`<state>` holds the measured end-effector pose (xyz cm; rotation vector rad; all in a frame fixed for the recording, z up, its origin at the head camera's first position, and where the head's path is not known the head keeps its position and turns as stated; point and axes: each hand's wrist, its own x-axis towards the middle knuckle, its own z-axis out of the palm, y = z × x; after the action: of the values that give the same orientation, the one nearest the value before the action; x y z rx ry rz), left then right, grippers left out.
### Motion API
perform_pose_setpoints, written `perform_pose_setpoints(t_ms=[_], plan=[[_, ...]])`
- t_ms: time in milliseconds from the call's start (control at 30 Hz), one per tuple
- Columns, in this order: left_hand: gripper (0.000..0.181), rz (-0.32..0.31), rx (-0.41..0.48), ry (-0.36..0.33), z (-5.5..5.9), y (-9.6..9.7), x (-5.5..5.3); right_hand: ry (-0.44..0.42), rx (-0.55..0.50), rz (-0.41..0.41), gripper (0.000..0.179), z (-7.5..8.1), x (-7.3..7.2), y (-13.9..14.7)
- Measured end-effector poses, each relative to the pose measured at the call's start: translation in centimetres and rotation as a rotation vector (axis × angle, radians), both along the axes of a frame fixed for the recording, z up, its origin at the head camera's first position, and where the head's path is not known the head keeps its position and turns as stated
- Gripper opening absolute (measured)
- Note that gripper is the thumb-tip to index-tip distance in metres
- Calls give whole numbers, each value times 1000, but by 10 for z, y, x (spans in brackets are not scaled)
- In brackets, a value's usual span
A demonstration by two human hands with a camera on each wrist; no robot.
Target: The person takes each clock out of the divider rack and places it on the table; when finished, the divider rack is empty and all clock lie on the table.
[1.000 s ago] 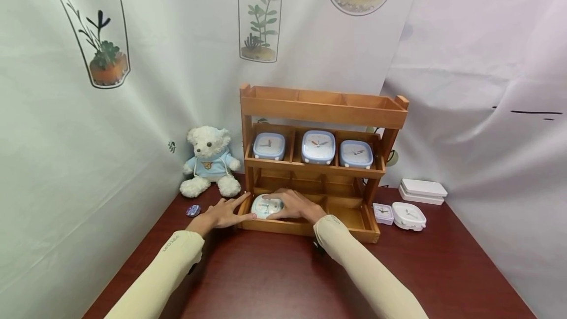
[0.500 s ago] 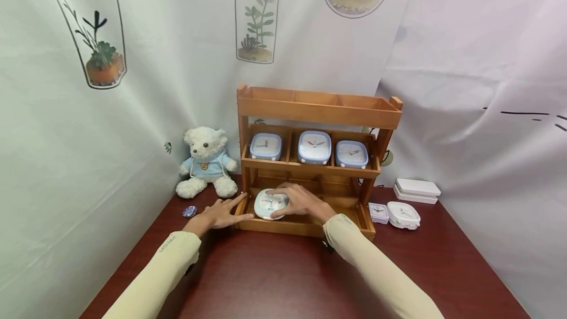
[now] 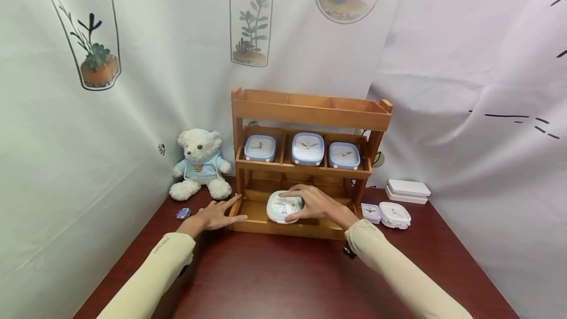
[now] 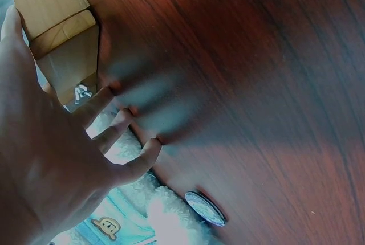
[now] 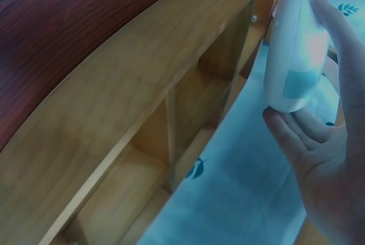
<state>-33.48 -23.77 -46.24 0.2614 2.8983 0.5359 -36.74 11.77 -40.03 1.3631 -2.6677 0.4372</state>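
Observation:
My right hand (image 3: 315, 204) grips a white and mint alarm clock (image 3: 280, 208) by its edges, thumb at the lower side and fingers at the upper side. It is over the bottom tier of a wooden rack (image 3: 283, 231), its dial facing up and toward me. The right wrist view shows the clock's rounded side (image 5: 293, 51) between thumb and fingers. My left hand (image 3: 209, 216) lies spread at the rack's lower left corner, thumb at the front edge. In the left wrist view its fingertips (image 4: 151, 145) rest on the table beside the rack's wooden end (image 4: 68, 57).
Three blue-rimmed clocks (image 3: 307, 148) stand in the rack's middle tier. A white teddy bear (image 3: 199, 161) sits at left, near a small round disc (image 3: 183, 213). To the right are a lilac clock (image 3: 370, 213), a white clock (image 3: 395, 215) and white boxes (image 3: 407, 191).
My right hand has shifted the mint clock rightward from the bottom left compartment. The left hand stays at the rack's corner, while the head view has turned slightly to the right.

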Motion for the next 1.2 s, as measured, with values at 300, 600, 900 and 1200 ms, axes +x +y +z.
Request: perform_pose_setpoints(t_ms=[300,600,900,1200], plan=[[99,-19,14,17,-3,-2,-1,17,-27,3,72,6,14,39],[100,-19,17,16,-7,-3,-1,42,-43,-29,72,13,25,75],[99,-27,19,19,-2,-2,-1,40,-25,-82,72,19,34,114],[100,-33,3,19,-2,-4,-2,92,-45,-100,70,10,40,153]])
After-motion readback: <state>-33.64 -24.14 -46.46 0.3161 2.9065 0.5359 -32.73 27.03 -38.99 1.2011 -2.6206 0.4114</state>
